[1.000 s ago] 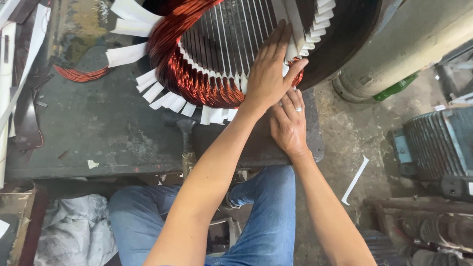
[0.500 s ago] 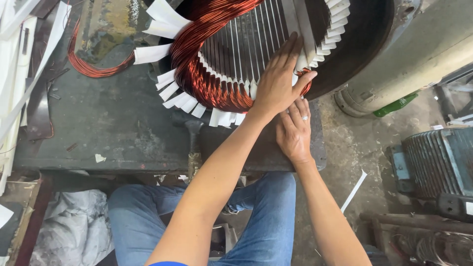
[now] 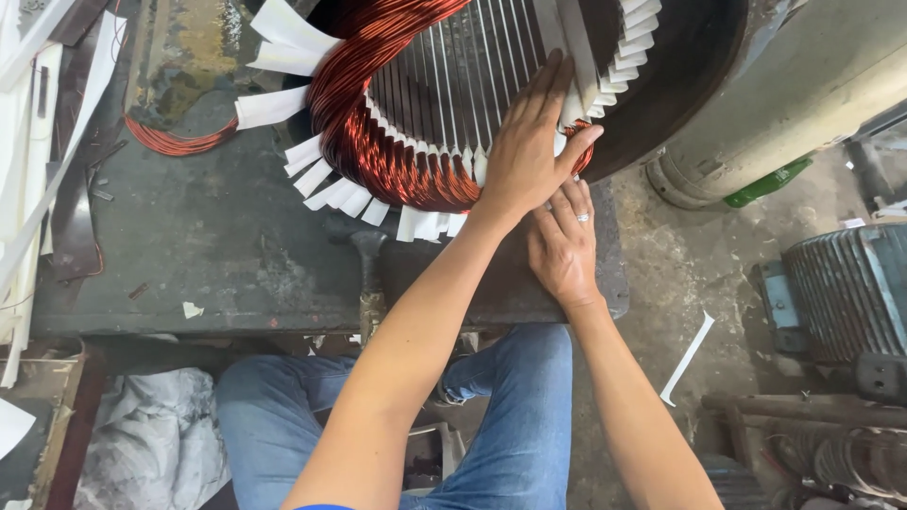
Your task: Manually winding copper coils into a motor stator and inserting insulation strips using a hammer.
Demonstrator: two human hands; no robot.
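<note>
- Two hands meet at the lower rim of the big motor stator; we go across from the left.
- Far left, white paper strips lie along the bench edge, and a loose loop of copper wire rests on the dark bench top, seemingly set aside within reach.
- Next, the copper winding curves round the stator's inner wall, with white insulation slips fanning out from the slots; they likely stick out to keep the wire off the metal.
- A hammer lies on the bench just below the winding, head near the slips.
- Our left hand lies flat and nearly fully spread, fingers straight up along the slots, palm pressing on the coil ends; it grips nothing, and looks placed to hold the wire down.
- Our right hand sits just beneath, touching the left wrist side, fingers loosely extended toward the winding's edge; whether the fingertips pinch anything we cannot tell, since the left hand covers them.
- Right of the stator stand a grey cylinder and a finned motor housing on the floor.
</note>
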